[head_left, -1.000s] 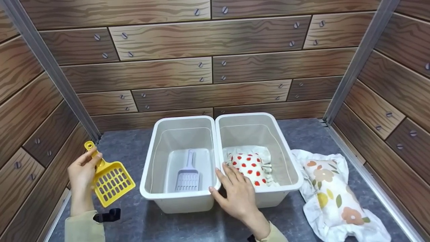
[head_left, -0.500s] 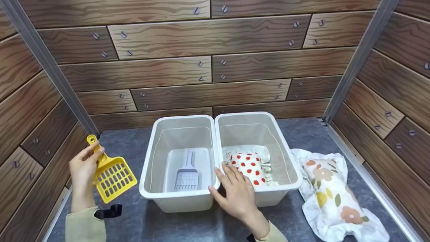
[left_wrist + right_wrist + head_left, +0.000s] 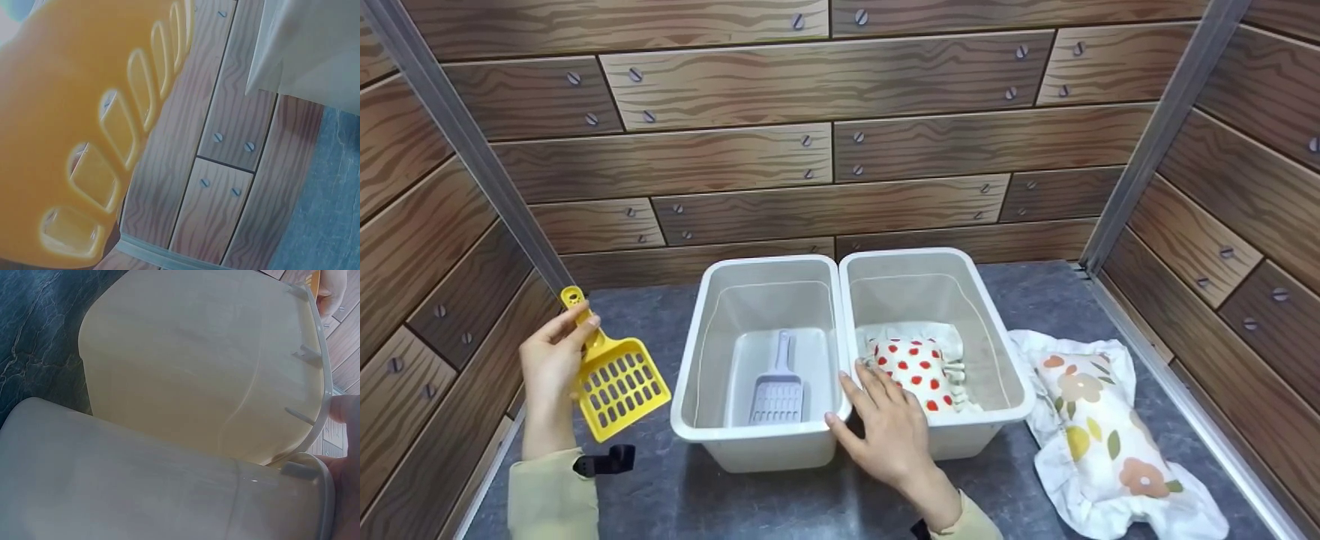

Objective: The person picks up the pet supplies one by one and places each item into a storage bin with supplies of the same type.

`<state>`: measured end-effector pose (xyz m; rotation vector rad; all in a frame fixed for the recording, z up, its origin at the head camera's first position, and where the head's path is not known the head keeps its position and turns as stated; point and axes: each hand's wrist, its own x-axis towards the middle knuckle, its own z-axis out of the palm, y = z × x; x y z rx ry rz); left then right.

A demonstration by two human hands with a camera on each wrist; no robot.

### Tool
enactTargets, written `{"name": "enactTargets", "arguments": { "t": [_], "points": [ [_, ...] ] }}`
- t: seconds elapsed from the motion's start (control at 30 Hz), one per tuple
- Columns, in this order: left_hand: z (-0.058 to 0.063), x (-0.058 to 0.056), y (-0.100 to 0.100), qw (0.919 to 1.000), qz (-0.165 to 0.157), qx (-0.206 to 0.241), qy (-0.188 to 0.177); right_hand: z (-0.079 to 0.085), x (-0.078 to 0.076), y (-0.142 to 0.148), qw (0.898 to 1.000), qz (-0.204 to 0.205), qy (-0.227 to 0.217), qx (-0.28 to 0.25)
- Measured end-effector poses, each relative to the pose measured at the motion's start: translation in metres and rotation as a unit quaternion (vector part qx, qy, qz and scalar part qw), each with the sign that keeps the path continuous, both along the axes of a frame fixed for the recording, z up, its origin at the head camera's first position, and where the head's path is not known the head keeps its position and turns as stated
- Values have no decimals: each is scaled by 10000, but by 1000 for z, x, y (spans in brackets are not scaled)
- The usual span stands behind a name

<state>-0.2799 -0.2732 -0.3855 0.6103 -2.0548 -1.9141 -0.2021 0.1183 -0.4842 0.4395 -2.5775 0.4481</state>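
Observation:
In the head view my left hand [image 3: 551,364] pinches the handle of a yellow slotted litter scoop [image 3: 611,349], held up left of two pale grey tubs. Its orange-looking blade [image 3: 67,101] fills much of the left wrist view. My right hand [image 3: 889,435] rests over the front rims where the left tub [image 3: 757,433] and right tub [image 3: 986,418] meet, fingers spread and fairly straight. A lavender litter scoop [image 3: 780,379] lies in the left tub. A small cushion with red strawberry print [image 3: 911,367] lies in the right one, partly behind my fingers.
A white frilled cushion with flower print [image 3: 1110,442] lies on the dark surface [image 3: 645,322] right of the tubs. Wood-patterned walls [image 3: 832,90] enclose the back and both sides, with metal strips [image 3: 1140,135] at the corners.
My left hand has lifted the yellow scoop upward and slightly to the right. My right hand stays on the tub rims, and the tubs and cushions keep their places.

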Motion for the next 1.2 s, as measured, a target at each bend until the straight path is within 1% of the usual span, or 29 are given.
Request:
{"name": "enactTargets", "arguments": {
  "t": [0.17,0.4,0.67,0.83,0.97,1.07,1.2],
  "points": [
    [2,-3,5,9995,-75,-288,107,0,0,0,10000,19,12,-14],
    [2,-5,12,9993,-181,-284,159,0,1,-1,9999,3,-101,43],
    [2,-11,20,9959,-263,-859,33,1,0,0,10000,-16,-21,45],
    [2,-13,24,9951,-346,-924,-29,1,0,0,10000,-14,-7,30],
    [3,-15,28,9955,-380,-871,38,1,-1,0,10000,-13,7,30],
    [2,-16,30,9959,-368,-817,154,0,-1,0,10000,-9,23,23],
    [0,-18,33,9954,-398,-852,206,-1,-1,0,10000,3,49,7]
  ]
}}
